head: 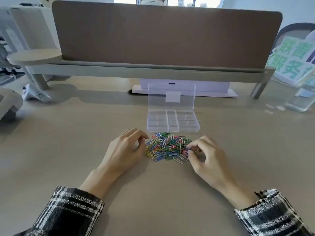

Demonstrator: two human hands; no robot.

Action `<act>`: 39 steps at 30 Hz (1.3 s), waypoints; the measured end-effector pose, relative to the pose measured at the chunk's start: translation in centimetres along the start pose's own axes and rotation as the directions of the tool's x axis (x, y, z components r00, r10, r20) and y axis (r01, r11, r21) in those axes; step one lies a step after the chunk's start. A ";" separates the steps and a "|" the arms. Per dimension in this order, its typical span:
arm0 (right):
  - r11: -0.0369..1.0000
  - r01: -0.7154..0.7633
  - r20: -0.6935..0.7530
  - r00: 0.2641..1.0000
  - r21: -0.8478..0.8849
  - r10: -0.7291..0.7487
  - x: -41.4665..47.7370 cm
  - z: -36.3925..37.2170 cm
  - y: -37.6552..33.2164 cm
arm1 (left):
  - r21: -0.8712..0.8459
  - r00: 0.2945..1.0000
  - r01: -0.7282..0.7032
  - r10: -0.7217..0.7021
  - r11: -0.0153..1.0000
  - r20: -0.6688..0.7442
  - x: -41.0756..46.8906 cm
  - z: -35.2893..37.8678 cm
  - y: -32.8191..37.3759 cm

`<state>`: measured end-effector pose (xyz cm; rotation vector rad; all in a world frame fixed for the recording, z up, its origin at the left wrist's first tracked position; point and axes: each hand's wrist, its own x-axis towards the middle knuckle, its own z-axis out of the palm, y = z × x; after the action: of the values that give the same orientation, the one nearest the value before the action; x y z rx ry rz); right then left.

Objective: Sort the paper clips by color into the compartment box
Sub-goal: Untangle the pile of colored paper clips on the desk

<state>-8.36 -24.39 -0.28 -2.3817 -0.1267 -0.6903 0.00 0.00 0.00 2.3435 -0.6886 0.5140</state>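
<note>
Just nearer than the open compartment box (173, 122), the paper clips (166, 147) lie heaped between a loosely curled, empty left hand (126, 149) and a right hand (206, 154) pinching one at the heap's edge.

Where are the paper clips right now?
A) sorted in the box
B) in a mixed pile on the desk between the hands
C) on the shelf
B: the clips lie in one mixed pile on the desk, between the left hand and the right hand; the box looks empty.
</note>
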 end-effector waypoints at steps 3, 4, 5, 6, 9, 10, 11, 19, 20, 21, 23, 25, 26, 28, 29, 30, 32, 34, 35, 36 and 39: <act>0.996 0.033 0.006 0.999 -0.081 -0.033 0.1 -0.1 -0.6 | 0.033 0.998 -0.060 0.060 0.998 0.022 0.0 -0.2 0.4; 0.995 0.028 0.026 0.999 -0.099 -0.025 0.1 -0.1 -0.8 | 0.027 0.997 -0.073 0.072 0.997 0.033 -0.2 -0.2 0.5; 0.990 0.049 0.028 0.999 -0.131 -0.046 0.1 -0.1 -0.7 | 0.024 0.996 -0.083 0.082 0.996 0.042 -0.2 -0.2 0.6; 0.982 0.078 0.033 0.997 -0.170 -0.074 0.0 0.0 -0.7 | 0.023 0.994 -0.097 0.096 0.995 0.045 -0.3 -0.2 0.6; 0.966 0.132 0.041 0.991 -0.224 -0.126 0.0 0.2 -0.4 | 0.026 0.990 -0.127 0.126 0.992 0.057 -0.7 -0.1 0.5; 0.963 0.143 0.039 0.990 -0.228 -0.137 0.0 0.3 -0.3 | 0.027 0.989 -0.140 0.139 0.990 0.060 -0.8 -0.1 0.5; 0.961 0.155 0.040 0.988 -0.231 -0.149 0.1 0.4 -0.1 | 0.027 0.987 -0.147 0.145 0.989 0.066 -0.8 -0.1 0.5; 0.848 0.346 0.092 0.936 -0.401 -0.339 0.3 0.5 0.5 | -0.014 0.985 -0.163 0.163 0.987 0.054 -0.7 0.3 0.4; 0.836 0.356 0.100 0.932 -0.417 -0.347 0.4 0.4 0.4 | -0.018 0.987 -0.157 0.158 0.987 0.042 -0.7 0.4 0.5; 0.830 0.362 0.106 0.930 -0.425 -0.352 0.5 0.4 0.4 | -0.023 0.988 -0.149 0.149 0.989 0.031 -0.5 0.5 0.6; 0.842 0.350 0.102 0.935 -0.411 -0.340 0.6 0.5 0.3 | -0.038 0.992 -0.124 0.125 0.992 0.020 0.0 0.9 0.8; 0.878 0.314 0.066 0.948 -0.360 -0.312 0.7 0.5 0.2 | -0.061 0.994 -0.101 0.103 0.993 0.035 0.6 1.4 1.0; 0.893 0.296 0.048 0.953 -0.338 -0.298 0.8 0.5 0.2 | -0.066 0.993 -0.104 0.107 0.992 0.049 0.9 1.7 1.1; 0.906 0.284 0.034 0.957 -0.314 -0.288 0.9 0.3 0.2 | -0.056 0.988 -0.126 0.130 0.990 0.077 1.4 2.1 1.3; 0.904 0.295 0.044 0.954 -0.309 -0.296 0.9 0.2 0.2 | -0.048 0.987 -0.132 0.136 0.990 0.087 1.5 2.3 1.4; 0.896 0.314 0.063 0.949 -0.313 -0.310 0.9 0.1 0.3 | -0.040 0.986 -0.136 0.140 0.990 0.093 1.5 2.4 1.5; 0.868 0.364 0.122 0.931 -0.339 -0.343 0.7 0.0 0.3 | -0.020 0.985 -0.140 0.142 0.990 0.094 1.6 2.5 1.6; 0.859 0.383 0.182 0.923 -0.340 -0.339 0.6 0.1 0.5 | -0.006 0.988 -0.121 0.121 0.993 0.095 1.6 2.5 1.8; 0.869 0.374 0.196 0.925 -0.325 -0.325 0.6 0.2 0.7 | -0.009 0.989 -0.111 0.112 0.994 0.096 1.7 2.5 1.8; 0.883 0.357 0.204 0.930 -0.306 -0.306 0.6 0.2 0.8 | -0.014 0.990 -0.104 0.105 0.994 0.099 1.8 2.4 1.9; 0.903 0.322 0.220 0.939 -0.286 -0.265 0.8 0.5 0.9 | -0.045 0.992 -0.060 0.064 0.997 0.109 1.9 2.4 2.0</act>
<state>-7.20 -24.86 -0.70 -2.7690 -0.4958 -0.6758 0.74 -3.56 0.18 2.3309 -0.8178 0.3951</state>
